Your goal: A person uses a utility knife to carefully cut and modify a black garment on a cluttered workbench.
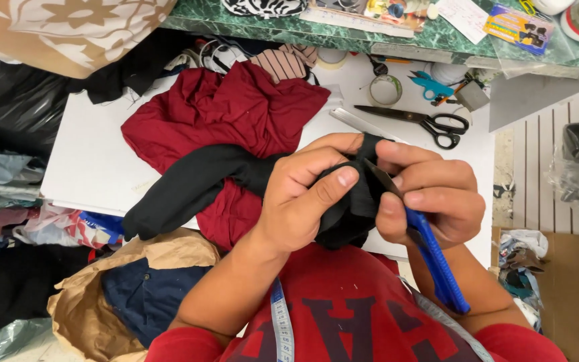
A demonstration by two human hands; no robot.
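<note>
My left hand (303, 198) pinches a bunched piece of black fabric (196, 184) between thumb and fingers, held up in front of my chest. My right hand (430, 194) grips a blue-handled cutter (437, 261), its dark blade tip resting against the black fabric right beside my left thumb. The fabric's long tail trails left over a crumpled dark red garment (222, 121) lying on the white table (95, 161). A measuring tape (281, 325) hangs over my red shirt.
Black-handled scissors (420, 121), a tape roll (386, 89) and small blue scissors (429, 85) lie at the table's far right. A brown paper bag (102, 295) with dark blue cloth stands at my lower left. Piled fabrics and plastic bags crowd the left side.
</note>
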